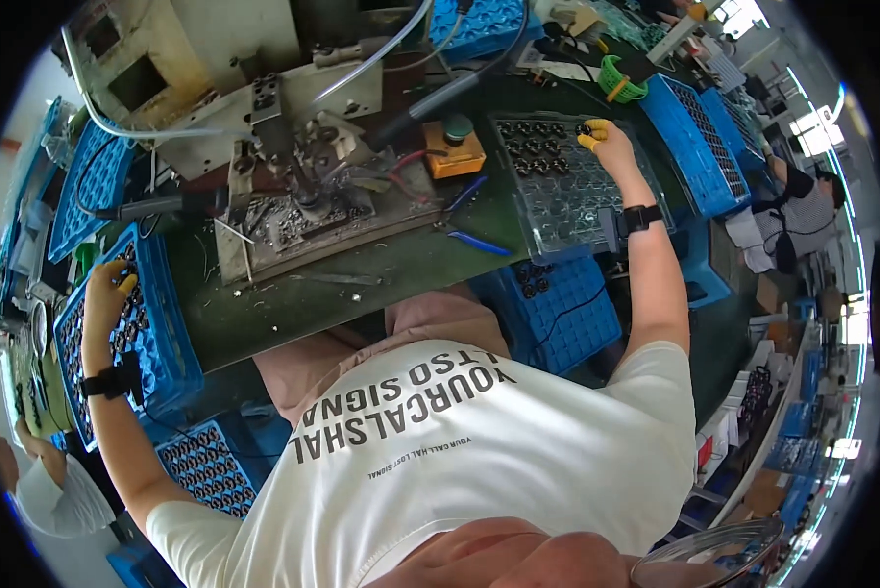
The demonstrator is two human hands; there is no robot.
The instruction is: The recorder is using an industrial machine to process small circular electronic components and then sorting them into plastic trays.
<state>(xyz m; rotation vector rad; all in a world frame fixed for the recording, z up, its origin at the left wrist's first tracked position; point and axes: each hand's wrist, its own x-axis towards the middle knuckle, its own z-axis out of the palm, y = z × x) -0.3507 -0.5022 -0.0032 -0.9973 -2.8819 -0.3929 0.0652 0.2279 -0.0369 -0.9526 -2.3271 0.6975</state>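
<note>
My right hand (611,149), with yellow finger covers, pinches a small black round part (584,129) above the clear plastic tray (582,211). Similar black parts (538,147) fill the upper left pockets of that tray. Far to the left, my left hand (105,299) reaches down into a blue tray (171,333) that holds many black parts. Its fingers, also in yellow covers, are curled among the parts; what they grip, if anything, is too small to make out. Dark bands with small boxes are strapped on both wrists.
A metal machine (298,167) with a scrap-strewn base stands mid-bench. Blue-handled pliers (479,243) and an orange box (455,152) lie between it and the clear tray. Blue trays (690,137) stack at the right; a green basket (621,83) sits behind. Other people work at both sides.
</note>
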